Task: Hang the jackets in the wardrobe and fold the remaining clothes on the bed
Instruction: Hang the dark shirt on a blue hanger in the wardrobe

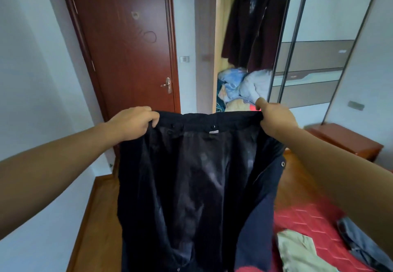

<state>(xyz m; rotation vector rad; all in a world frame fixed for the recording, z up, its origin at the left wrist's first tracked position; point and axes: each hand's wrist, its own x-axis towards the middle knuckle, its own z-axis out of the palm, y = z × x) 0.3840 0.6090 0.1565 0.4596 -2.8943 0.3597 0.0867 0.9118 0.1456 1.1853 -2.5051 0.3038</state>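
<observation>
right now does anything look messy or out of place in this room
Yes. A crumpled heap of blue and pale fabrics lies on the wardrobe floor under the hanging coat. On the bed, a green garment and a grey garment lie loose, unfolded. The jacket gripped by the left hand and right hand looks fine.

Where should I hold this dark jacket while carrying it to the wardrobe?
Take the dark jacket by its top edge, at the two upper corners, coming from above. The left hand and right hand grip it there, and it hangs flat and open, lining toward you, with its weight below the grip.
</observation>
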